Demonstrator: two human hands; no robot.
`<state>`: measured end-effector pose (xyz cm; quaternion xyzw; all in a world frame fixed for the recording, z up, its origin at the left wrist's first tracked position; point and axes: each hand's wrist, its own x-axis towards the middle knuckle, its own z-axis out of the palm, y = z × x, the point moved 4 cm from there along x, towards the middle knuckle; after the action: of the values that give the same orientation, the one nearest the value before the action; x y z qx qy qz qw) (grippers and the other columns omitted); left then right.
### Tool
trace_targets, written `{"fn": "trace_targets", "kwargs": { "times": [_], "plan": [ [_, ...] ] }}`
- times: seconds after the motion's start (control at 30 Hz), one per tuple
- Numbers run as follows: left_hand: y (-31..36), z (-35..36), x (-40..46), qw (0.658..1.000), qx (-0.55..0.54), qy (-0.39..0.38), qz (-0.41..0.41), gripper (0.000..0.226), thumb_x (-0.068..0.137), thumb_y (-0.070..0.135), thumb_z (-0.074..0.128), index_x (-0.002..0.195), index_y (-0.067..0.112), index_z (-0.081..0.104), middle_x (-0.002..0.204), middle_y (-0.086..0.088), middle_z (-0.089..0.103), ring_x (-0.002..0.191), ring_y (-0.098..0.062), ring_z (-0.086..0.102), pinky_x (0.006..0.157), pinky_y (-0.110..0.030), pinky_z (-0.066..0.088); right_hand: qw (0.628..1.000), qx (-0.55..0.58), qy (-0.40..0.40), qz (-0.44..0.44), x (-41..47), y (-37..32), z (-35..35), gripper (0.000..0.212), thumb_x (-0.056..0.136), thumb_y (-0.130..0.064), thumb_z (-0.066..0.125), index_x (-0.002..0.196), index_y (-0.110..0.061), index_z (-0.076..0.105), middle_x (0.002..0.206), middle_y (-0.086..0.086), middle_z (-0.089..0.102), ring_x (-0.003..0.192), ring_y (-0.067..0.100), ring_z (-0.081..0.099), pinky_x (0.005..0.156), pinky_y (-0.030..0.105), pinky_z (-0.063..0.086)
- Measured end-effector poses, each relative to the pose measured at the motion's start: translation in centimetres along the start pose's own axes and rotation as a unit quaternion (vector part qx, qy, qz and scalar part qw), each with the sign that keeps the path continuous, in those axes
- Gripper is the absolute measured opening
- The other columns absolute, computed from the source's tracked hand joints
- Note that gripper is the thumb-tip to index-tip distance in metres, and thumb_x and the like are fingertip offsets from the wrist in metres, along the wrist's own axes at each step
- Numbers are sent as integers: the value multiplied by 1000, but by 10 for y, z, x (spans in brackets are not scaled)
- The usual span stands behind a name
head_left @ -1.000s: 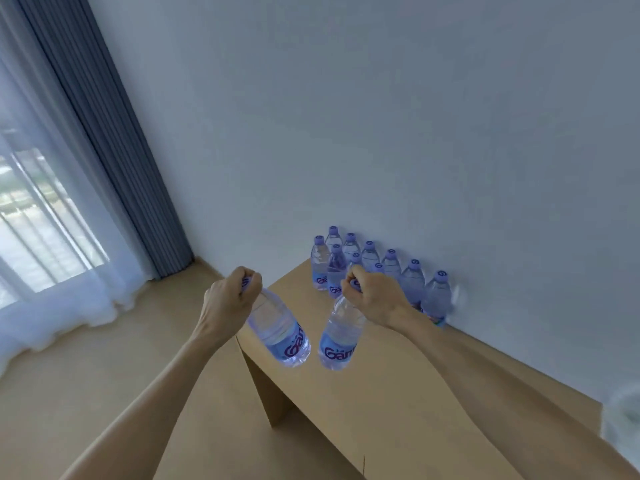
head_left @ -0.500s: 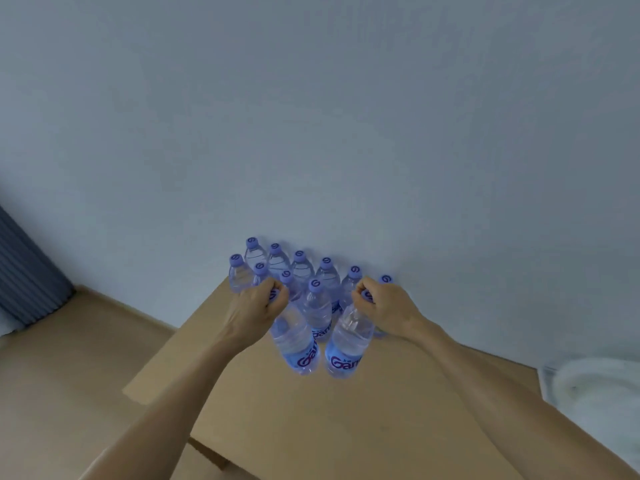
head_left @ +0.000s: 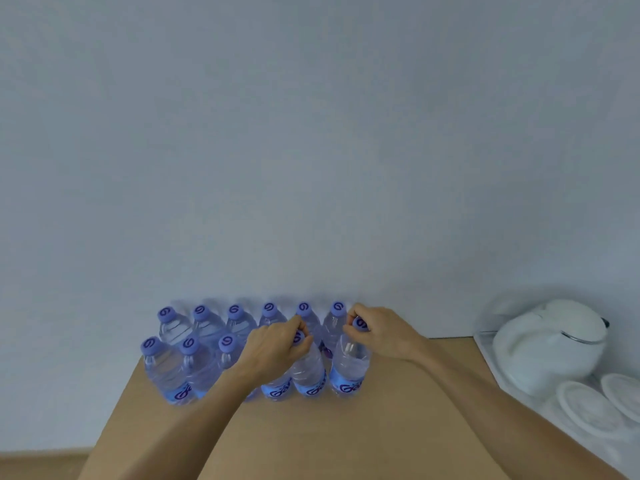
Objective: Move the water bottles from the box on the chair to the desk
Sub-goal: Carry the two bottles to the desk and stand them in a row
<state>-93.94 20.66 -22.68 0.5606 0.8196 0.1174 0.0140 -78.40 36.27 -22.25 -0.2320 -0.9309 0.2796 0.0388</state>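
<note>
Several clear water bottles (head_left: 166, 368) with purple caps and blue labels stand in two rows on the wooden desk (head_left: 398, 427), against the wall. My left hand (head_left: 277, 344) grips the cap and neck of one bottle (head_left: 308, 375) at the right end of the front row. My right hand (head_left: 377, 332) pinches the cap of the bottle beside it (head_left: 348, 372). Both held bottles stand upright, their bases at the desk top. The box and the chair are out of view.
A white tray (head_left: 491, 368) at the desk's right edge carries a white kettle (head_left: 547, 344) and white round lids (head_left: 588, 407). A plain white wall (head_left: 311, 150) rises directly behind the bottles. Bare desk top stretches in front of the rows.
Both hands carried their bottles from the air over the desk's near corner to the right end of the front row and lowered them upright. The view swung right; the tray appeared.
</note>
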Motion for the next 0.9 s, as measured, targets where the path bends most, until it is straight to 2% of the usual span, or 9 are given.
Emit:
{"fn": "trace_targets", "kwargs": {
  "times": [0.07, 0.17, 0.3, 0.4, 0.5, 0.8, 0.9],
  "plan": [
    [2, 4, 7, 999, 29, -3, 17, 27, 93, 57, 38, 100, 32, 46, 74, 6, 60, 65, -16, 58, 46, -29, 33, 1000, -13, 9, 10, -2, 0, 2, 24, 94, -45, 55, 95, -22, 52, 83, -4, 61, 75, 16, 55, 68, 32, 46],
    [4, 7, 14, 998, 53, -9, 42, 27, 92, 57, 40, 102, 33, 47, 81, 4, 65, 72, -19, 63, 51, -31, 33, 1000, -19, 13, 12, -2, -2, 5, 26, 92, -47, 56, 97, -22, 51, 86, -4, 60, 77, 16, 55, 69, 32, 45],
    [7, 8, 19, 995, 59, -18, 77, 25, 91, 55, 42, 102, 32, 48, 83, 4, 65, 72, -19, 63, 49, -30, 24, 1000, -23, 5, 7, 3, -8, 13, 25, 88, -47, 60, 96, -26, 48, 87, -8, 56, 77, 13, 51, 65, 28, 40],
    [7, 13, 19, 992, 78, -35, 97, 27, 93, 53, 41, 104, 31, 49, 92, 5, 66, 74, -21, 63, 54, -31, 30, 1000, -21, -4, 10, 7, -8, 21, 27, 84, -47, 63, 95, -30, 47, 86, -10, 54, 77, 12, 51, 64, 26, 37],
    [6, 21, 17, 987, 104, -36, 120, 31, 95, 53, 37, 109, 28, 48, 97, 6, 67, 74, -23, 63, 57, -31, 31, 1000, -8, -14, 26, 6, -7, 33, 31, 80, -51, 65, 96, -30, 48, 88, -11, 55, 80, 12, 53, 65, 27, 41],
    [4, 21, 17, 981, 143, -41, 127, 38, 98, 55, 34, 116, 23, 45, 95, 2, 67, 74, -23, 64, 56, -33, 33, 999, 21, -1, 43, 7, -11, 46, 37, 82, -46, 69, 104, -23, 52, 100, -6, 58, 88, 13, 54, 76, 31, 47],
    [2, 16, 17, 987, 113, -56, 103, 47, 94, 60, 40, 116, 19, 39, 85, -1, 66, 69, -23, 63, 52, -32, 35, 998, 0, -27, 49, 9, -13, 43, 52, 79, -64, 64, 111, -26, 48, 100, -6, 59, 85, 13, 55, 68, 27, 45]
  ]
}}
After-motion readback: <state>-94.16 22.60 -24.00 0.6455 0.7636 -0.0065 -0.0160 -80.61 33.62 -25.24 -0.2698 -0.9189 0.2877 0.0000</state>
